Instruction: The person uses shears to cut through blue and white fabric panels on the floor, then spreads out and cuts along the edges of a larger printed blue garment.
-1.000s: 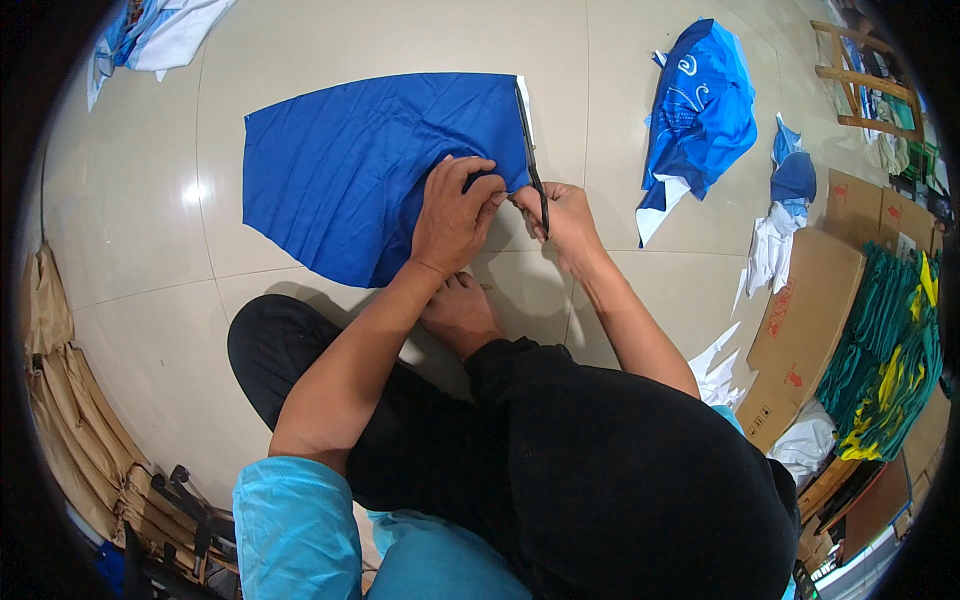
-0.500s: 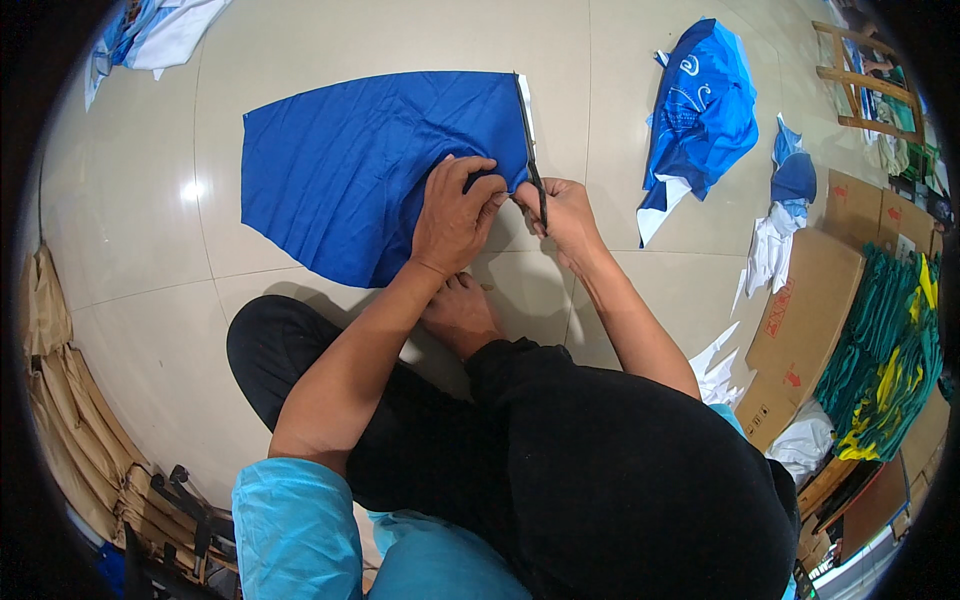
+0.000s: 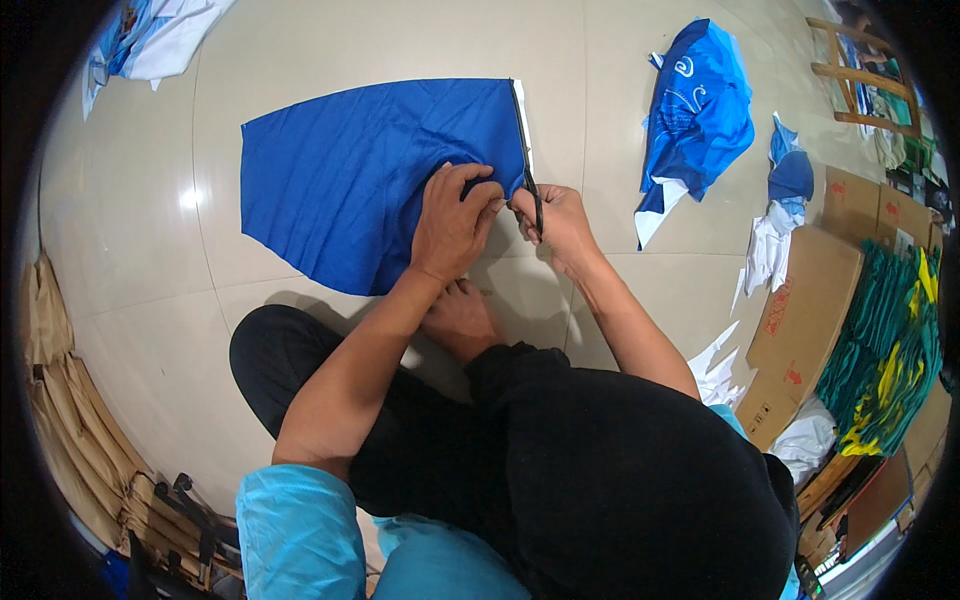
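A piece of blue fabric (image 3: 330, 180) lies spread on the tiled floor in front of me, with a dark line and a white strip along its right edge. My left hand (image 3: 455, 220) rests on its lower right part, thumb and forefinger pinching the fabric near that edge. In my right hand (image 3: 560, 225) are black-handled scissors (image 3: 538, 215), fingers closed round the handles. The blades run along the fabric's right edge, pointing away from me. Cloth and fingers partly hide the blades.
Blue printed fabric (image 3: 700, 110) lies at the far right. White scraps (image 3: 720, 370) and a cardboard box (image 3: 800, 330) are on the right, beside green and yellow cloth (image 3: 880, 350). More fabric (image 3: 165, 45) lies far left. My bare foot (image 3: 465, 320) is just below the blue piece.
The fabric and both hands sit slightly lower in the picture. The scissors stay at the right edge, their handles shifted a little, and the left hand keeps its pinch.
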A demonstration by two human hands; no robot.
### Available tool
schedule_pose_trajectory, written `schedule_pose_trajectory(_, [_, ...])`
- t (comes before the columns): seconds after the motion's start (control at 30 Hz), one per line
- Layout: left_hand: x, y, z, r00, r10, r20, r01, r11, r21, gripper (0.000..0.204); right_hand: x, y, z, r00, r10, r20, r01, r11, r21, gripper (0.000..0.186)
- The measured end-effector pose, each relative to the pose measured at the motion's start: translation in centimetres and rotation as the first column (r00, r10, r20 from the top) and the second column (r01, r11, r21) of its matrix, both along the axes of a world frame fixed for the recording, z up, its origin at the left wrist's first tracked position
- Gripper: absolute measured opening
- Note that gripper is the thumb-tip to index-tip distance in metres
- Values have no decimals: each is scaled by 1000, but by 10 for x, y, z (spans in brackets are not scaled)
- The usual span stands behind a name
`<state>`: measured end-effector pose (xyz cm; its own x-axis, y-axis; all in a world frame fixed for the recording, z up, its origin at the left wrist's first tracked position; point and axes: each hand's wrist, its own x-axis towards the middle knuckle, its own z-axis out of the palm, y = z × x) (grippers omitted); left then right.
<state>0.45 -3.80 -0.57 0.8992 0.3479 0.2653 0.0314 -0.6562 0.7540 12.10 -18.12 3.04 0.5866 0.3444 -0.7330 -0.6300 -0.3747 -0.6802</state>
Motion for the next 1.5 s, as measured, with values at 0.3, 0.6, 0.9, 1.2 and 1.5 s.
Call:
schedule_pose_trajectory(0.3, [-1,0,1,1000,-2,-3,2,1000,-17,15,2,4,6,999,41,8,-41,999,-26,27])
schedule_pose_trajectory(0.6, [-1,0,3,1000,-2,-16,1,1000,-20,14,2,5,4,1000,-10,-1,10,1000,13,25])
schedule_pose_trajectory(0.9, [0,0,3,1000,-3,-9,3,1000,-16,15,0,5,0,999,-25,-20,26,1000,12,24])
schedule_pose_trajectory(1.2, [1,-1,3,999,8,-31,-9,1000,-8,14,-4,7,0,998,-45,-39,45,999,13,23])
schedule_pose_trajectory(1.5, [4,-5,4,998,46,-32,-50,990,-133,13,-8,15,3,989,-101,-110,104,994,24,22])
